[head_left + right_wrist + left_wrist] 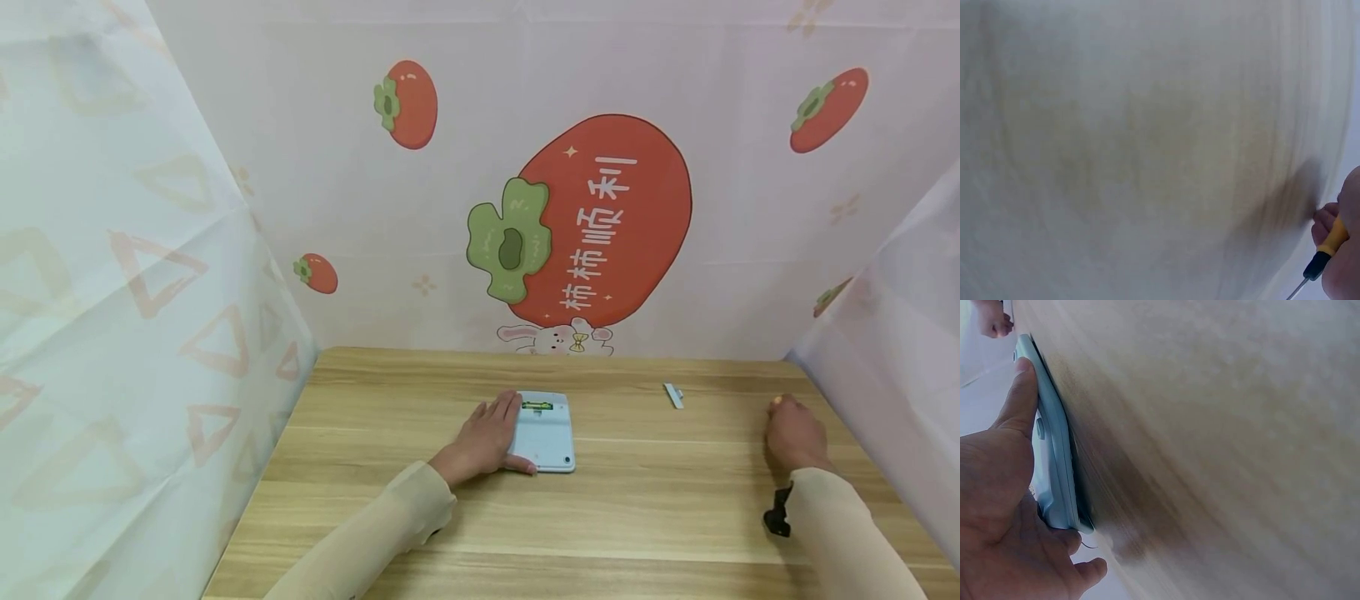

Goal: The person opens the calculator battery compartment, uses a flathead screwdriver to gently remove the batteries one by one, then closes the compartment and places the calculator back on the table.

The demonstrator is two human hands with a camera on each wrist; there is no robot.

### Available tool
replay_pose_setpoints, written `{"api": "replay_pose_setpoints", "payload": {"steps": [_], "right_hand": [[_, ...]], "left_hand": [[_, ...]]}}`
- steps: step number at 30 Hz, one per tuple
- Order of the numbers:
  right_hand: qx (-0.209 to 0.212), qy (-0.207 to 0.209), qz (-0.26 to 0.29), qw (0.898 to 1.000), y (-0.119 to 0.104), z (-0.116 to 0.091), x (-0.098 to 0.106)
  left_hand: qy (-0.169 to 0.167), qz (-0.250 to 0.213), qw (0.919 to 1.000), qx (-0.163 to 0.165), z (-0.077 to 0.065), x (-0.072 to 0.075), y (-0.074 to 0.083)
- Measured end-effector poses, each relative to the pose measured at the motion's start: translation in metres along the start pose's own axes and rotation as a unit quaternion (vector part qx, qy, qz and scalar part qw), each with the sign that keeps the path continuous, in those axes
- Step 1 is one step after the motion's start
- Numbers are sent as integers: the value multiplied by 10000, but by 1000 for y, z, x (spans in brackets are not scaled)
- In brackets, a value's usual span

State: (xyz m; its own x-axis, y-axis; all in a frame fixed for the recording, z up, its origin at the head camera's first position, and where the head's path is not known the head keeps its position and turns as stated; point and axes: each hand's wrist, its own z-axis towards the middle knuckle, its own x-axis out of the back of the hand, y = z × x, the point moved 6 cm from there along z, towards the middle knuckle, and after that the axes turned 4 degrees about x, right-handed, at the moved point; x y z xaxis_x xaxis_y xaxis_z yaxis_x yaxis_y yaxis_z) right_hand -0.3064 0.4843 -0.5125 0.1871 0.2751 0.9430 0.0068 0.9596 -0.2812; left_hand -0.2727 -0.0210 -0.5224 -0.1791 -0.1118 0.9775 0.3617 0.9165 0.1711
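Observation:
A flat light-blue device [542, 437] with rounded corners lies on the table, its battery compartment uncovered and a green battery [537, 406] inside. My left hand [487, 437] grips the device by its left side, the thumb along the near edge and the fingers toward the far edge. In the left wrist view the thumb presses the device's rim [1057, 444]. Off at the right of the table, my right hand [797, 433] holds a screwdriver [1334, 237] with a yellow and black handle. Its metal shaft runs out of the bottom of the right wrist view.
A small light-blue battery cover [674, 396] lies on the wooden table [637, 508] between the device and my right hand. Printed white sheets [360, 200] rise behind the table and on both sides. A black strap piece [777, 512] hangs at my right wrist.

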Motion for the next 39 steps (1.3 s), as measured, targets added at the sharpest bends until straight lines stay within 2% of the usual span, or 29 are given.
{"api": "replay_pose_setpoints", "payload": {"steps": [4, 8, 13, 19, 23, 28, 33, 39], "right_hand": [[179, 412, 9, 9990, -5, 2, 6], [301, 577, -3, 9979, -9, 5, 9], [414, 567, 14, 9975, -13, 8, 13], [408, 319, -5, 9987, -20, 11, 19], [137, 44, 66, 9999, -24, 14, 21], [-420, -70, 260, 9988, -28, 18, 25], [-676, 257, 298, 9969, -38, 24, 28], [-533, 725, 660, 9938, -57, 31, 31]], "left_hand": [[-19, 26, 10000, 4, 0, 0, 0], [-29, 37, 10000, -1, -1, 0, 0], [-3, 17, 10000, -23, -2, 1, 1], [21, 40, 10000, -33, -2, 2, 1], [32, 65, 10000, -38, -2, 2, 2], [35, 46, 10000, -46, -2, 2, 2], [63, 58, 9999, -52, 0, 1, 1], [75, 89, 9999, -36, 0, 0, 1]]}}
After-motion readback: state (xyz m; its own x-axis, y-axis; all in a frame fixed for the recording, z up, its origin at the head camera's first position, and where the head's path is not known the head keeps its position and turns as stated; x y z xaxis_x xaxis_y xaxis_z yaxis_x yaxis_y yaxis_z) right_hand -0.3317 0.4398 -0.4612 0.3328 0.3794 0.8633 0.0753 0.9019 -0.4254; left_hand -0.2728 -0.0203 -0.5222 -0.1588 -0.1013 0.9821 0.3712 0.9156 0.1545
